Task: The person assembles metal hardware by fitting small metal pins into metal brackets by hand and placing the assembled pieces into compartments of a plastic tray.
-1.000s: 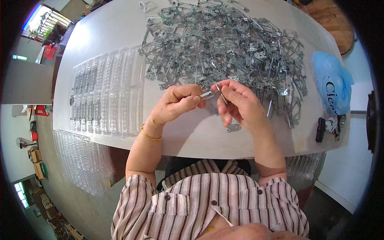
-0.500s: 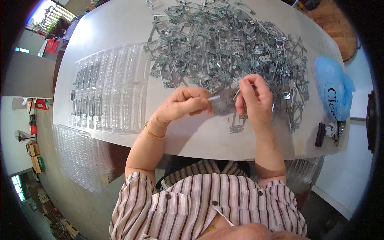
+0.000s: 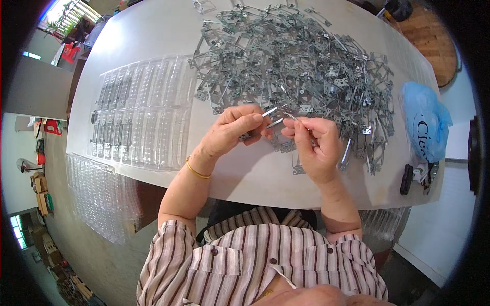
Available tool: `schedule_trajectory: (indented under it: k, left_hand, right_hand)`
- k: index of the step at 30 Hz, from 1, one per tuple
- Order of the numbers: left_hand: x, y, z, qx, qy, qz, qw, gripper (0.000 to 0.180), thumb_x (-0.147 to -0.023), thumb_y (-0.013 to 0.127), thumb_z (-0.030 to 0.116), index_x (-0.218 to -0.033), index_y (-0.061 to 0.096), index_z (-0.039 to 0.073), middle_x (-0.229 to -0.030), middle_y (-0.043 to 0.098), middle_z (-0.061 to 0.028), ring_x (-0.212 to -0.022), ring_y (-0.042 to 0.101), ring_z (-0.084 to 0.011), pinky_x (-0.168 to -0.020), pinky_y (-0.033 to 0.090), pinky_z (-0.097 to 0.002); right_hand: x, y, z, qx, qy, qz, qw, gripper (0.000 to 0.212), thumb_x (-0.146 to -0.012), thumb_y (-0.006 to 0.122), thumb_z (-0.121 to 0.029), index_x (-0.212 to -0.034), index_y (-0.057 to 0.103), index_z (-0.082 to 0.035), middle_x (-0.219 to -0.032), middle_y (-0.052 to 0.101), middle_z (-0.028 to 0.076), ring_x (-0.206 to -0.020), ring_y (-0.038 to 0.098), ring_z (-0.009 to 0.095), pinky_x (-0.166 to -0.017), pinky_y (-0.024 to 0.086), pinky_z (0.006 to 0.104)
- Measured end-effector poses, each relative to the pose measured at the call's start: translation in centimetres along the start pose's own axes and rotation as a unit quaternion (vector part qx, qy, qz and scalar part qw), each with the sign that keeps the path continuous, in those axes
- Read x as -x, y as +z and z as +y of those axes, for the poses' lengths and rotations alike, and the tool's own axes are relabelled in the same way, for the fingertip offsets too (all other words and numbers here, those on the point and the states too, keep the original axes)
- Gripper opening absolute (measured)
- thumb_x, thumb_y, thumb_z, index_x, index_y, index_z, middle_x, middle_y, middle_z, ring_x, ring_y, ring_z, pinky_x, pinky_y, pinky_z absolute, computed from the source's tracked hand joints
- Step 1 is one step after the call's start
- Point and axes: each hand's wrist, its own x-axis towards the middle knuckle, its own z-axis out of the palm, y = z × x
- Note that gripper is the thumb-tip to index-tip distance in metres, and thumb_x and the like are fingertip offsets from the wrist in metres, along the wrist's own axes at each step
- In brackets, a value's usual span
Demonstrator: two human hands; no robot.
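1. Since the earlier frames, both hands have drawn back from the heap toward the near table edge, and the small metal piece [image 3: 275, 116] now sits between them.
2. White table [image 3: 153, 35]: bears all the work items; its near edge runs just in front of the person's striped shirt [image 3: 255, 260].
3. Heap of grey metal frame parts [image 3: 296, 61]: spread across the far middle of the table, just beyond both hands.
4. Clear plastic compartment trays [image 3: 138, 115]: laid side by side to the left of the heap; the contents of their narrow cells cannot be made out.
5. Blue plastic bag [image 3: 426, 120]: at the right table edge, well apart from the hands.
6. Left hand [image 3: 232, 133]: fingers curled, thumb and forefinger pinching the left end of the metal piece.
7. Right hand [image 3: 316, 145]: likewise closed, fingertips gripping the right end of the piece.
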Motion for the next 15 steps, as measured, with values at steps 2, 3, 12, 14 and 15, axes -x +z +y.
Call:
schedule_trajectory:
  k: [2,3,12,14,15]
  left_hand:
    - [0.14,-0.05,0.01,-0.005,0.001,0.005,1.000,0.030,-0.103,0.054,0.025,-0.086,0.066,0.003,-0.081,0.069,-0.0080,-0.060,0.049,-0.0083,-0.054,0.037,-0.0233]
    - [0.19,-0.15,-0.06,-0.019,0.007,0.010,1.000,0.030,-0.103,0.054,0.025,-0.087,0.066,0.003,-0.081,0.069,-0.0075,-0.060,0.049,-0.0079,-0.054,0.037,-0.0233]
    - [0.18,0.05,0.16,-0.059,0.009,0.001,0.998,0.033,-0.103,0.054,0.027,-0.082,0.063,0.003,-0.087,0.068,-0.0119,-0.065,0.049,-0.0100,-0.056,0.039,-0.0240]
    - [0.25,0.24,0.22,-0.067,0.006,0.001,0.998,0.033,-0.103,0.054,0.027,-0.082,0.063,0.003,-0.087,0.067,-0.0114,-0.065,0.048,-0.0096,-0.056,0.039,-0.0240]
    - [0.28,0.29,0.30,-0.077,0.016,-0.001,0.997,0.033,-0.103,0.054,0.027,-0.083,0.063,0.003,-0.086,0.067,-0.0105,-0.065,0.048,-0.0091,-0.057,0.039,-0.0238]
  right_hand:
    - [0.07,0.14,0.10,0.031,-0.033,-0.001,0.999,0.015,-0.097,0.063,0.001,-0.106,0.050,0.000,-0.092,0.074,0.016,-0.077,0.075,0.017,-0.065,0.062,0.0272]
    - [0.11,0.08,0.13,0.047,-0.027,-0.014,0.998,0.016,-0.097,0.063,0.001,-0.106,0.050,0.000,-0.091,0.074,0.015,-0.077,0.075,0.017,-0.064,0.061,0.0273]
    - [0.08,0.16,-0.13,0.077,-0.010,-0.035,0.996,0.015,-0.097,0.061,0.001,-0.107,0.050,0.000,-0.087,0.073,0.012,-0.073,0.075,0.020,-0.061,0.058,0.0305]
    - [0.11,0.31,-0.10,0.092,-0.022,-0.031,0.995,0.017,-0.096,0.062,0.001,-0.108,0.051,-0.001,-0.085,0.073,0.012,-0.071,0.074,0.022,-0.059,0.057,0.0315]
    - [0.12,0.39,-0.33,0.123,-0.023,-0.026,0.992,0.016,-0.096,0.063,0.000,-0.108,0.052,-0.001,-0.083,0.071,0.012,-0.068,0.073,0.023,-0.057,0.056,0.0326]
